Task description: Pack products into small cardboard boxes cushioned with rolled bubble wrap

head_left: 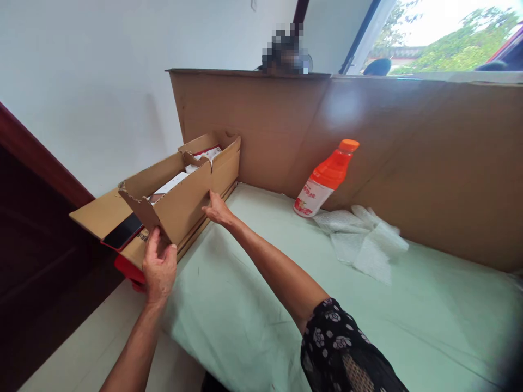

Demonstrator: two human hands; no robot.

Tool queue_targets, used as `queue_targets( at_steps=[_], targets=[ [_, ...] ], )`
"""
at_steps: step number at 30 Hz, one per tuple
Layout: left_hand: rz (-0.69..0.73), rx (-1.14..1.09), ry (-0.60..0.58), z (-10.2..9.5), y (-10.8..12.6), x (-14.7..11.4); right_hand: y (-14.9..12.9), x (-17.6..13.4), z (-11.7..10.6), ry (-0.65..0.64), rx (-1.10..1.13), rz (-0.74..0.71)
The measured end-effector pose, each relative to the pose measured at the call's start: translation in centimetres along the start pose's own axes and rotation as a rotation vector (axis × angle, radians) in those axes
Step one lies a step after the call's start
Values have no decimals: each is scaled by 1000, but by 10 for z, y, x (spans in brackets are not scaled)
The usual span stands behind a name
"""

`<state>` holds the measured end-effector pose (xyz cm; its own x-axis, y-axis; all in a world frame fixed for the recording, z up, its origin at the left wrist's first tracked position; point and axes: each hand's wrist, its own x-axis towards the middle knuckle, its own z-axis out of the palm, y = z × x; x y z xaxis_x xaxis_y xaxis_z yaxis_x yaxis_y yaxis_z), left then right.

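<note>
A long open cardboard box [183, 201] with torn edges rests on flat cardboard at the left. My left hand [160, 269] grips its near lower corner, thumb apart from the fingers. Against the long right side, low down, my right hand [218, 209] holds the box, and some of its fingertips are hidden. Inside the box lie a white carton [169, 186] and, in the far section, a red and white packet [210, 153]. A phone with a dark screen [122, 231] lies on the flat cardboard [96, 212] beside the box.
An orange-capped bottle of red-orange drink [326, 179] leans against a tall cardboard panel [429, 163]. Crumpled bubble wrap [363, 239] lies by it on the pale green cloth [253, 305]. Something red [129, 270] hangs below the flat cardboard. A person is behind the panel.
</note>
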<state>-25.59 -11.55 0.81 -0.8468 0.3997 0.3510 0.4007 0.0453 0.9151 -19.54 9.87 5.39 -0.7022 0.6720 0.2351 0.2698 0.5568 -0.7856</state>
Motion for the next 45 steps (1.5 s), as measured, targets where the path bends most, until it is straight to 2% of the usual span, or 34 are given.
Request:
queue_targets(
  at_steps=[4,6,8,10,12,14,17,19,20,22,24,26,28,29,30,32,35,38,40,42,45],
  targets=[
    [-84,-70,20,-2,13,-4,2,-25,-3,-89,-11,11],
    [-123,-58,16,-6,20,-18,10,-56,-9,-108,-21,17],
    [-142,5,-17,-8,26,-46,22,-102,-21,-104,-52,43],
    [-146,99,-147,-4,26,-84,33,-160,-36,-90,-101,88],
    [-90,194,-403,7,18,-125,41,-218,-55,-86,-152,129],
    [126,186,-670,25,3,-163,49,-272,-80,-102,-237,128],
    [575,39,-897,55,-17,-211,59,-346,-141,-15,-450,204],
    [761,3,-963,66,-20,-233,64,-392,-198,168,-578,350],
    [799,3,-975,68,-20,-241,65,-414,-230,264,-628,419],
    [790,20,-960,67,-17,-251,64,-457,-293,436,-724,546],
    [760,50,-937,63,-15,-253,53,-501,-347,577,-812,645],
    [785,78,-962,60,-12,-251,35,-547,-387,697,-920,725],
    [796,110,-988,57,-5,-251,18,-593,-414,803,-1258,917],
    [773,130,-983,57,1,-252,13,-616,-425,817,-1351,1025],
    [733,150,-960,56,9,-255,12,-637,-435,759,-1362,1112],
    [626,178,-915,58,28,-263,17,-673,-453,662,-1162,1348],
    [468,158,-929,66,57,-276,33,-707,-464,655,-1023,1355],
    [404,82,-943,73,77,-287,32,-716,-444,685,-982,1265],
    [422,24,-957,75,84,-293,19,-707,-416,703,-990,1020],
    [437,-14,-991,75,90,-298,-1,-682,-380,652,-990,654],
    [457,-54,-1026,72,96,-299,-34,-616,-328,411,-967,306]
  ],
)
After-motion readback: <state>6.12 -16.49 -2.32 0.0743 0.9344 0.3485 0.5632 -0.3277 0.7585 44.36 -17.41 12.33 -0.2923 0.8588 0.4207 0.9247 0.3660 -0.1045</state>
